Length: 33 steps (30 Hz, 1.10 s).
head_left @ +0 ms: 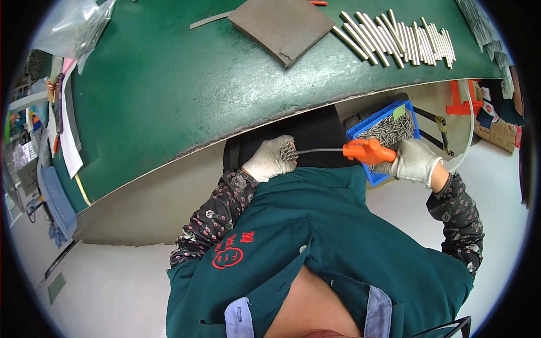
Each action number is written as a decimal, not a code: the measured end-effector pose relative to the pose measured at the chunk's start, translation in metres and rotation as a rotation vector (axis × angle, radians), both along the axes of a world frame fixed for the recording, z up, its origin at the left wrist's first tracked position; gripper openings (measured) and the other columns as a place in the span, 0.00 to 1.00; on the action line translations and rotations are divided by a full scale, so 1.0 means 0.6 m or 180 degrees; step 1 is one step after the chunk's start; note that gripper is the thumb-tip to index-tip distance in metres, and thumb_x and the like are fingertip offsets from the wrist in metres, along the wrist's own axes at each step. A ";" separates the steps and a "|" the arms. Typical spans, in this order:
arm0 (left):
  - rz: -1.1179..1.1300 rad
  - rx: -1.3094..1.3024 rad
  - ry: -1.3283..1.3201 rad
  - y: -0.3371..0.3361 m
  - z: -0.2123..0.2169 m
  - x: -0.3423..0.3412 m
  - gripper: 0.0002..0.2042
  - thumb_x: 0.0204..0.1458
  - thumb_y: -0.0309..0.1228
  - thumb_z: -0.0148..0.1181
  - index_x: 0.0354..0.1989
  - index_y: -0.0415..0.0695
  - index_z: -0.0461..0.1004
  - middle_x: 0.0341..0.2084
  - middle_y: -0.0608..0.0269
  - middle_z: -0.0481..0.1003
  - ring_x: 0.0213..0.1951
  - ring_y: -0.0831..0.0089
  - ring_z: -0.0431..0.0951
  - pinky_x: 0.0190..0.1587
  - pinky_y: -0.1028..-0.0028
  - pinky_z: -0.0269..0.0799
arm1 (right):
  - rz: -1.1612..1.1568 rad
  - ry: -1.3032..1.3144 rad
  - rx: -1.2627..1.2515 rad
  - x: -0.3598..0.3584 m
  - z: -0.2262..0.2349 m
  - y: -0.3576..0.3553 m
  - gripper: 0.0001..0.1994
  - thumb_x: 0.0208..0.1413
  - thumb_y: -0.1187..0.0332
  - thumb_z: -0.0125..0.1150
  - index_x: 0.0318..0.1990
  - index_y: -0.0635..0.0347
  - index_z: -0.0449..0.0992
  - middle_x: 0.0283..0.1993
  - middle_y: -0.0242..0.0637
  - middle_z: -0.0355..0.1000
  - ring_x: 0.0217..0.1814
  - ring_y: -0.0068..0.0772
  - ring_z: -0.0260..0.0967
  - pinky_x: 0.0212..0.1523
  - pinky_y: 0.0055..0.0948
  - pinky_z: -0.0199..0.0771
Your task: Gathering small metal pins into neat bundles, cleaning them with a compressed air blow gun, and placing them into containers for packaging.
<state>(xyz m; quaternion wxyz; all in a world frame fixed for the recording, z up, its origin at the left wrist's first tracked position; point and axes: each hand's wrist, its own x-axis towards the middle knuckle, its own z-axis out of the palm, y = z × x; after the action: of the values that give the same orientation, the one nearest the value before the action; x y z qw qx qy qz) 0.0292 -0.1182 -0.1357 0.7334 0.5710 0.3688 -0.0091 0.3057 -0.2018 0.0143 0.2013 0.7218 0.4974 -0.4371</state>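
Observation:
My gloved left hand [271, 159] is closed round a bundle of small metal pins [288, 151], their ends facing right. In my gloved right hand [414, 161] is an orange air blow gun [366, 151]. Its thin metal nozzle [321, 150] points left, with the tip close to the pins. Both hands are over my lap, below the table's near edge. Beneath the blow gun and my right hand, a blue bin [416, 121] holds many similar metal pins [389, 130], partly hidden by the gun.
On the green table [169, 84] lie a brown-grey slab [282, 25] and several rows of longer metal rods [389, 38]. Clear plastic bags [76, 28] are at the far left. Scissors [58, 101] and white paper [69, 132] lie along the left edge. A pale hose [469, 129] hangs at right.

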 end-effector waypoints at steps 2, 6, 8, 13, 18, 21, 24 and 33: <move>0.0017 -0.0085 -0.0136 0.001 -0.002 0.002 0.12 0.34 0.18 0.62 0.24 0.44 0.65 0.19 0.74 0.65 0.24 0.85 0.63 0.27 0.82 0.61 | 0.0015 -0.0036 0.0115 0.002 -0.007 -0.002 0.24 0.40 0.43 0.57 0.26 0.60 0.77 0.18 0.48 0.69 0.22 0.48 0.68 0.27 0.38 0.68; 0.0024 -0.0140 -0.0119 0.003 0.003 0.000 0.12 0.34 0.18 0.62 0.25 0.43 0.65 0.19 0.74 0.64 0.24 0.85 0.63 0.28 0.82 0.62 | 0.0035 0.0202 0.0041 -0.006 -0.009 0.000 0.24 0.40 0.43 0.58 0.26 0.59 0.77 0.18 0.48 0.69 0.22 0.48 0.68 0.27 0.38 0.68; -0.0084 -0.0172 0.0027 0.003 0.012 0.003 0.12 0.35 0.17 0.62 0.25 0.43 0.65 0.19 0.74 0.64 0.25 0.85 0.63 0.28 0.82 0.62 | 0.0077 0.0293 -0.0034 -0.009 -0.011 -0.002 0.24 0.39 0.44 0.59 0.25 0.60 0.77 0.18 0.47 0.69 0.22 0.48 0.68 0.27 0.38 0.68; 0.0111 -0.0209 -0.0124 -0.004 0.000 0.002 0.12 0.35 0.18 0.62 0.26 0.43 0.65 0.19 0.74 0.64 0.25 0.85 0.63 0.28 0.82 0.61 | 0.0020 0.0096 0.0270 -0.017 -0.004 0.011 0.25 0.39 0.43 0.59 0.23 0.61 0.76 0.17 0.47 0.68 0.21 0.48 0.68 0.27 0.38 0.67; -0.0061 -0.0037 -0.0040 0.002 0.005 0.000 0.13 0.35 0.18 0.63 0.27 0.43 0.65 0.20 0.74 0.64 0.25 0.85 0.63 0.29 0.81 0.62 | 0.0014 0.0064 0.0077 -0.004 -0.006 0.001 0.27 0.38 0.42 0.58 0.20 0.63 0.75 0.15 0.47 0.67 0.20 0.47 0.68 0.26 0.38 0.67; -0.0049 -0.0106 0.0006 0.002 -0.004 0.000 0.13 0.35 0.18 0.63 0.27 0.42 0.65 0.20 0.74 0.64 0.25 0.85 0.63 0.29 0.81 0.62 | -0.0211 0.0364 -0.0035 0.004 -0.011 -0.012 0.27 0.38 0.41 0.58 0.19 0.63 0.75 0.15 0.47 0.67 0.19 0.47 0.68 0.26 0.38 0.67; -0.0057 0.0059 -0.0077 0.005 -0.002 0.002 0.13 0.35 0.19 0.63 0.27 0.42 0.65 0.20 0.74 0.64 0.25 0.84 0.63 0.29 0.81 0.62 | -0.0068 0.0130 -0.0002 0.009 -0.012 -0.014 0.26 0.38 0.42 0.58 0.20 0.62 0.76 0.15 0.47 0.67 0.20 0.46 0.68 0.27 0.37 0.68; -0.0120 -0.0074 -0.0022 0.004 0.004 0.005 0.15 0.35 0.22 0.63 0.32 0.37 0.67 0.20 0.71 0.66 0.25 0.81 0.63 0.29 0.79 0.63 | 0.0035 -0.0085 0.0372 -0.005 -0.012 -0.001 0.25 0.38 0.45 0.59 0.18 0.63 0.75 0.14 0.47 0.66 0.19 0.47 0.67 0.26 0.37 0.67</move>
<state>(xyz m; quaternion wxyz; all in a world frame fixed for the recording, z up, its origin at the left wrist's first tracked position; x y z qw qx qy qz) 0.0320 -0.1157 -0.1333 0.7409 0.5693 0.3554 -0.0252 0.3027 -0.2026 0.0071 0.1678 0.7353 0.5233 -0.3966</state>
